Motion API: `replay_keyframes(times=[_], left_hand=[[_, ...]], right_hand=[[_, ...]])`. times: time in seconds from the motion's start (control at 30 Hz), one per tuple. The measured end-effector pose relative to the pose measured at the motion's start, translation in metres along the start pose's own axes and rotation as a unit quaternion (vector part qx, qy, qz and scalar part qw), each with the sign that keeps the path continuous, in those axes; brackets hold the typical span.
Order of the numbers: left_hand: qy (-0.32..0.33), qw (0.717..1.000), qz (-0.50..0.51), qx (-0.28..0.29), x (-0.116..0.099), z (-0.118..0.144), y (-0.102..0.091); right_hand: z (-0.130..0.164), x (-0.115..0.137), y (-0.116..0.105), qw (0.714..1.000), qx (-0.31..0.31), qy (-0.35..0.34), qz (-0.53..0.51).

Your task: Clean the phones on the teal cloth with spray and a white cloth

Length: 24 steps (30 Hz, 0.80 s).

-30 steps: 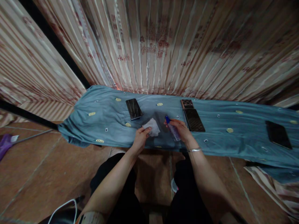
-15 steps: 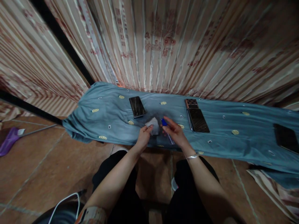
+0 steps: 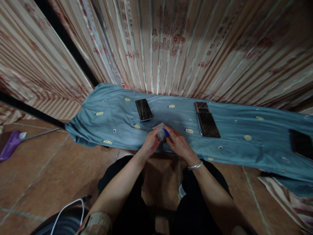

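My left hand (image 3: 151, 142) is closed on a small light grey cloth (image 3: 161, 131), just above the front part of the blue bedspread-like cover. My right hand (image 3: 180, 144), wearing a silver bracelet, is closed round a slim item with a blue end (image 3: 167, 133). That blue end is against or right beside the grey cloth; fingers hide the rest, so its exact kind is unclear. Beyond my hands a black phone (image 3: 144, 110) lies on the cover. To the right, a dark flat device (image 3: 208, 124) lies beside a brown checked small case (image 3: 201, 107).
The blue cover (image 3: 227, 120) with yellow prints spreads over a long low surface. Another dark flat device (image 3: 301, 143) lies at far right. Striped curtains (image 3: 168, 49) hang behind; black poles (image 3: 70, 45) stand left. A purple dustpan-like object (image 3: 11, 145) is on the tiled floor.
My right hand has moved left, bringing the blue-ended item from apart to the grey cloth. My left hand still grips the cloth and now sits close to the right.
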<state>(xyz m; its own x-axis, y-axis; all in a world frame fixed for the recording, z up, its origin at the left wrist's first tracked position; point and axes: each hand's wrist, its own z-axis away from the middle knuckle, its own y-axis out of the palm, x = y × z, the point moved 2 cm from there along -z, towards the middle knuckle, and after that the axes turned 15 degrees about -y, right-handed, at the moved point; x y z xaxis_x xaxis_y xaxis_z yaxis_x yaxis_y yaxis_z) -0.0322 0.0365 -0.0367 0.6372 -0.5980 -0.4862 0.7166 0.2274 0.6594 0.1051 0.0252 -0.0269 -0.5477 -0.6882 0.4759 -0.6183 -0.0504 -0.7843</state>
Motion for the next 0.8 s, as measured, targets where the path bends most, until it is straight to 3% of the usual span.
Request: replay_keyframes(times=[0.13, 0.23, 0.37, 0.8], left_hand=[[0.056, 0.994, -0.092, 0.012, 0.003, -0.001, -0.002], [0.079, 0.991, -0.111, 0.017, 0.003, -0.003, -0.001], [0.077, 0.991, -0.109, 0.027, 0.001, -0.003, 0.002], [0.063, 0.992, -0.110, 0.024, 0.007, -0.003, 0.001]], right_hand=[[0.004, -0.005, -0.002, 0.999, 0.020, 0.016, -0.037], [0.005, -0.008, -0.010, 0.998, -0.001, 0.039, -0.058], [0.005, -0.008, -0.023, 0.994, -0.038, 0.056, -0.081], [0.003, -0.005, -0.012, 0.999, 0.005, 0.026, -0.018]])
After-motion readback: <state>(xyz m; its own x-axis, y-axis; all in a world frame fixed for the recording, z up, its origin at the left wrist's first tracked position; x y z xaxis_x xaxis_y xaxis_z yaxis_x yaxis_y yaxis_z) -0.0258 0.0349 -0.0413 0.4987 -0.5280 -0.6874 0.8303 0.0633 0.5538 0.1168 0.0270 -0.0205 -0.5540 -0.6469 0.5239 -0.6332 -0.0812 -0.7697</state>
